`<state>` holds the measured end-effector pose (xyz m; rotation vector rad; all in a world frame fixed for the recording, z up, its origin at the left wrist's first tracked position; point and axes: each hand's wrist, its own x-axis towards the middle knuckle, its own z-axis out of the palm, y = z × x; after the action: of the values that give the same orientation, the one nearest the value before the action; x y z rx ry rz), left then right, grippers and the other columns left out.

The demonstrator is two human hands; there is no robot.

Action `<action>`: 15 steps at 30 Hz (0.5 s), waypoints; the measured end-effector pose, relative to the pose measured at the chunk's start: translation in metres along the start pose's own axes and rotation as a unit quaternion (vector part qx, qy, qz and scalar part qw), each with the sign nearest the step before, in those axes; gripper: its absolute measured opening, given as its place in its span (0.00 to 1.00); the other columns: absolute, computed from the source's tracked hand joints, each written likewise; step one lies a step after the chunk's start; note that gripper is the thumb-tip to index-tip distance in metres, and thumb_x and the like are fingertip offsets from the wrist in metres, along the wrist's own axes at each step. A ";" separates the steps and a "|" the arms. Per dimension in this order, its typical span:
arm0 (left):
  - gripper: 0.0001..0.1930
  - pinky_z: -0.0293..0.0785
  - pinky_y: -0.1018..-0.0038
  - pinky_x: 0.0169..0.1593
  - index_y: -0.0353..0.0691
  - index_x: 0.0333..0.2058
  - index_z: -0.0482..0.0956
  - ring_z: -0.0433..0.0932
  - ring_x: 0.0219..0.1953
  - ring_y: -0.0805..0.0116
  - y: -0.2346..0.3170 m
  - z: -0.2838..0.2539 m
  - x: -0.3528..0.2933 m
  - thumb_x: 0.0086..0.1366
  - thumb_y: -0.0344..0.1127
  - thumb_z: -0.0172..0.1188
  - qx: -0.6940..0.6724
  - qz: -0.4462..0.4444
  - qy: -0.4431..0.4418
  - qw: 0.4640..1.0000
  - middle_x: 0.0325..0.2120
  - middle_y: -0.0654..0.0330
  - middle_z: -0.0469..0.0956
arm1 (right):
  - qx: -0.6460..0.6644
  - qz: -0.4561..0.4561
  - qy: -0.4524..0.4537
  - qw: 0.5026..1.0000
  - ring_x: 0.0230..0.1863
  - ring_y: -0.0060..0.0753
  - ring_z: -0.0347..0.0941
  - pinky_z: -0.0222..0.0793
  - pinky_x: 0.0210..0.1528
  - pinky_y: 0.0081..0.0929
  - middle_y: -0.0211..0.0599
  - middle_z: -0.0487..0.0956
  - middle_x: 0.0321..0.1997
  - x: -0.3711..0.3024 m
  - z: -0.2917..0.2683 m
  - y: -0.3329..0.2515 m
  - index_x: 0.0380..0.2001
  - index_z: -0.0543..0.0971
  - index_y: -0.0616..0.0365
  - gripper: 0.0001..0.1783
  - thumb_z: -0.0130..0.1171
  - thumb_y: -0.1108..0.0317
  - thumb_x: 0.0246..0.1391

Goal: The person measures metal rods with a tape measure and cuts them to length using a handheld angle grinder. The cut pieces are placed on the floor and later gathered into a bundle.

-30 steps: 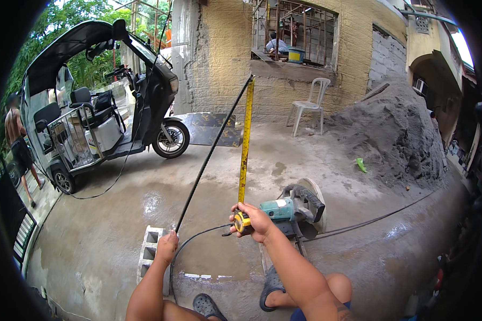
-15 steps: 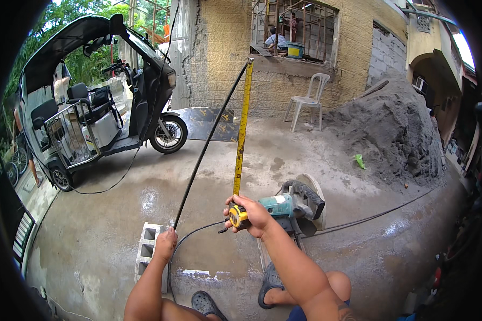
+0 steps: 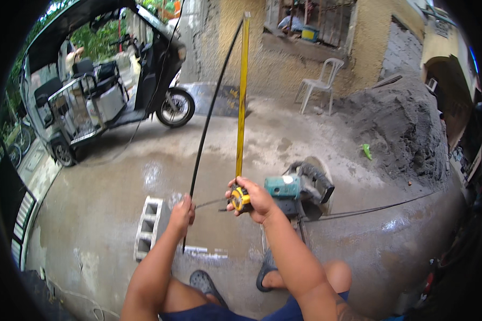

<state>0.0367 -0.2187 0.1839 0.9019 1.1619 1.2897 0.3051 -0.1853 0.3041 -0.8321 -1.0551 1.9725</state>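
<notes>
My left hand (image 3: 182, 212) is closed round a thin dark rebar (image 3: 209, 117), gripped near its lower end, with a short length showing below the fist. The bar slants up and away from me. In my right hand (image 3: 255, 199) sits a yellow and black tape measure (image 3: 241, 198). Its yellow blade (image 3: 243, 96) stretches up beside the bar, and the two meet at the top, where the blade's end hook touches or nearly touches the bar's tip. Just right of that hand, a teal cut-off saw (image 3: 284, 186) with a large disc rests on the ground.
A hollow concrete block (image 3: 148, 227) lies left of my left hand. Cables (image 3: 369, 209) run right from the saw. Farther off stand a three-wheeler (image 3: 107, 91), a white plastic chair (image 3: 321, 85) and a grey sand heap (image 3: 407, 128). A person (image 3: 291, 22) is behind the window bars.
The view has tilted down. Both hands, with rebar and tape measure, have come up in the picture. A stub of rebar now shows below my left fist.
</notes>
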 end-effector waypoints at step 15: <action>0.29 0.53 0.75 0.21 0.52 0.32 0.67 0.57 0.18 0.75 0.047 0.088 0.018 0.73 0.72 0.41 -0.211 -0.026 0.032 0.977 0.21 0.71 0.61 | -0.154 0.173 0.086 0.969 0.27 0.27 0.79 0.72 0.24 0.26 0.34 0.81 0.36 -0.116 -0.034 0.222 0.48 0.78 0.56 0.19 0.50 0.51 0.72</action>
<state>0.1091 -0.1857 0.2463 0.5175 0.9019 1.4592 0.3261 -0.3556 0.1178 -1.4127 -1.1933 1.9942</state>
